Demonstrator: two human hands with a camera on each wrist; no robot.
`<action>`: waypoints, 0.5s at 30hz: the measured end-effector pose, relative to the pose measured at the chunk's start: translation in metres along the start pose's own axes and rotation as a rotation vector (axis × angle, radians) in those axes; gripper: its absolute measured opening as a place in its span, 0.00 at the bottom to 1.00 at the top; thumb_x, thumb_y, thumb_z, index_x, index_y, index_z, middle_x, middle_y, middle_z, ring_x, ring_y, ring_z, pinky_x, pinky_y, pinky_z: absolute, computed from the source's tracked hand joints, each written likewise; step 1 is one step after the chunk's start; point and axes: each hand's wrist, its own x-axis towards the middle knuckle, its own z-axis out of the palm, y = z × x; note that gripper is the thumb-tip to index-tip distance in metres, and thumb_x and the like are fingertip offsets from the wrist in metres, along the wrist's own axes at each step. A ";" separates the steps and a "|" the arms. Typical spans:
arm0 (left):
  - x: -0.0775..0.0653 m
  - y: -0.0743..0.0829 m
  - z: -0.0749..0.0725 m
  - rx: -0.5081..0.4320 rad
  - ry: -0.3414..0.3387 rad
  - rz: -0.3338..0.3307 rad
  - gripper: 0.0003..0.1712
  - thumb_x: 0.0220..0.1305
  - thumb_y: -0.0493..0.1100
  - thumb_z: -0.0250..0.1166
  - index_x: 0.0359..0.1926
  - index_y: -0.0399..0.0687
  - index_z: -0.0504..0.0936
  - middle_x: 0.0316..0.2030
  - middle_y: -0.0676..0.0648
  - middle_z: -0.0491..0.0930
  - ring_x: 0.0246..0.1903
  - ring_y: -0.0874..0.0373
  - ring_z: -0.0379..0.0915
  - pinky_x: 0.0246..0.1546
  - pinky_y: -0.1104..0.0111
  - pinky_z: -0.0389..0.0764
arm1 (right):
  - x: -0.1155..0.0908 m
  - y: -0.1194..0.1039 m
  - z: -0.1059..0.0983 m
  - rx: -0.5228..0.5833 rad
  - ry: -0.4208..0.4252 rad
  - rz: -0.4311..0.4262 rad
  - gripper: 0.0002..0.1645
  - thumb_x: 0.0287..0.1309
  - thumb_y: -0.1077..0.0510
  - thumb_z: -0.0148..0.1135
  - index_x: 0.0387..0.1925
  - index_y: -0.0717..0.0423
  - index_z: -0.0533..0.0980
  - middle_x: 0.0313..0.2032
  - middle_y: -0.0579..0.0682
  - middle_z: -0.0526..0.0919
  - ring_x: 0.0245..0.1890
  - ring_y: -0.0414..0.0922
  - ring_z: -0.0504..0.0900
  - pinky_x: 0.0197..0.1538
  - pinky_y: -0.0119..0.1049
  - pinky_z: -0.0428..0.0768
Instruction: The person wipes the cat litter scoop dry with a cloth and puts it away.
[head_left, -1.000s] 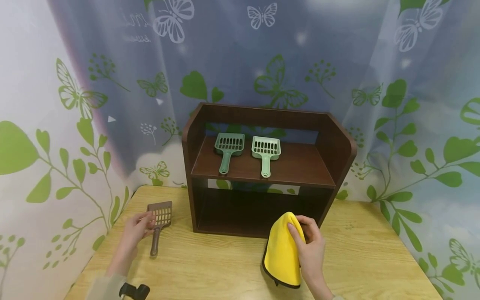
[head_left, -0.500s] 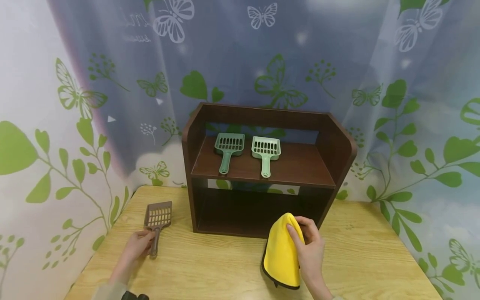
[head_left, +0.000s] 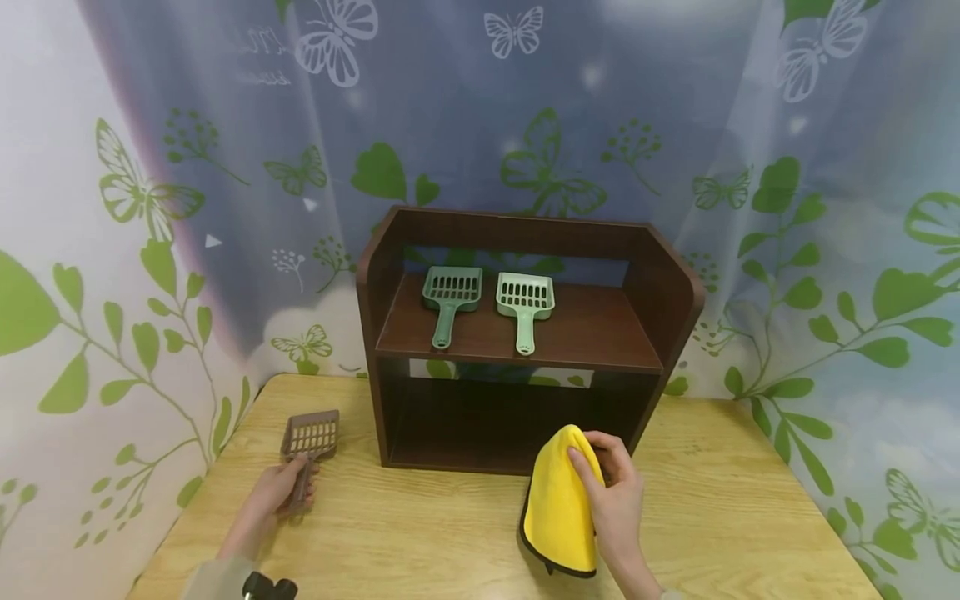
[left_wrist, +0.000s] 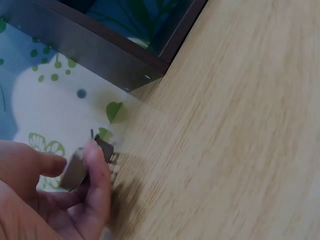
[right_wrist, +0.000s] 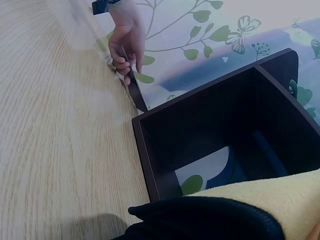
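Note:
At the left of the head view, my left hand grips the handle of a brown slotted litter scoop, its slotted head pointing away from me over the table. The left wrist view shows the scoop's handle between thumb and curled fingers. Right of centre, my right hand pinches the top of a yellow cloth with a black edge, which hangs down in front of the shelf. The right wrist view has the cloth's dark edge and underside close to the camera.
A dark brown two-level shelf stands on the wooden table. Its upper board carries a dark green litter scoop and a light green litter scoop. Behind hangs a curtain with butterflies and leaves.
My left hand has moved from the brown scoop's head down to its handle and now grips it. The right hand keeps its hold on the cloth. The head view has shifted slightly.

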 end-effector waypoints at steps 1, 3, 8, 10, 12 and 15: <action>0.001 0.000 0.000 -0.024 -0.002 -0.007 0.28 0.83 0.48 0.44 0.52 0.21 0.75 0.25 0.49 0.80 0.24 0.63 0.79 0.27 0.71 0.82 | 0.000 0.000 0.000 0.001 -0.001 0.001 0.12 0.62 0.69 0.67 0.47 0.66 0.79 0.39 0.51 0.87 0.34 0.41 0.87 0.34 0.32 0.86; 0.002 0.000 0.000 -0.048 -0.011 -0.019 0.27 0.83 0.47 0.41 0.50 0.24 0.76 0.25 0.50 0.77 0.23 0.64 0.77 0.26 0.73 0.82 | 0.000 -0.001 0.000 -0.001 -0.002 0.005 0.12 0.62 0.69 0.67 0.48 0.66 0.79 0.39 0.51 0.86 0.34 0.41 0.87 0.34 0.33 0.86; 0.002 0.002 -0.003 -0.063 -0.025 -0.034 0.28 0.84 0.45 0.36 0.45 0.33 0.80 0.24 0.53 0.76 0.20 0.67 0.70 0.22 0.77 0.75 | -0.001 0.000 0.001 -0.006 -0.008 0.007 0.12 0.63 0.69 0.67 0.47 0.65 0.79 0.39 0.51 0.86 0.34 0.41 0.87 0.34 0.33 0.86; 0.001 0.002 -0.005 -0.073 -0.034 -0.038 0.28 0.84 0.45 0.34 0.45 0.35 0.80 0.24 0.54 0.75 0.19 0.69 0.67 0.19 0.78 0.71 | -0.001 0.000 0.001 -0.003 -0.012 0.006 0.12 0.63 0.69 0.67 0.47 0.65 0.79 0.39 0.52 0.86 0.34 0.42 0.87 0.34 0.33 0.86; -0.002 0.002 -0.007 -0.077 -0.042 -0.037 0.29 0.84 0.45 0.33 0.45 0.35 0.80 0.23 0.55 0.72 0.17 0.71 0.64 0.18 0.79 0.69 | -0.001 0.000 0.000 -0.001 -0.014 0.005 0.12 0.63 0.69 0.67 0.47 0.65 0.79 0.39 0.52 0.87 0.34 0.42 0.87 0.34 0.33 0.86; -0.005 0.002 -0.008 -0.070 -0.047 -0.033 0.29 0.84 0.46 0.32 0.47 0.37 0.80 0.22 0.56 0.70 0.15 0.72 0.60 0.16 0.80 0.66 | -0.001 0.001 0.000 0.003 -0.014 0.008 0.12 0.63 0.69 0.67 0.47 0.65 0.79 0.39 0.52 0.87 0.34 0.42 0.87 0.34 0.33 0.86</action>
